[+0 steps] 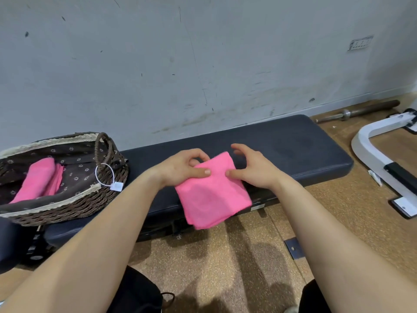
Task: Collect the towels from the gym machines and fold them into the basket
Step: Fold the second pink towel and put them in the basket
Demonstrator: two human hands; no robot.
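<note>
Blur smears the curled fingers of the right grip point(252, 170) behind the far corner of the pink towel point(212, 193); only its thumb plainly touches cloth, so clamped or not cannot be told
And the left grip point(180, 169)?
Clamped on the towel's far edge, thumb on top. The towel lies folded on the counter point(293, 145) between both grips, its near end hanging over the edge
Around it?
A basket point(67, 211) at the counter's left end holds folded pink towels point(38, 179); a bar point(361, 110) and a white frame point(372, 150) lie on the floor to the right

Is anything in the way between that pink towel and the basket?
Nothing visible does. Bare bench lies between the pink towel and the basket; only the basket's upright handle stands at the facing end.
</note>
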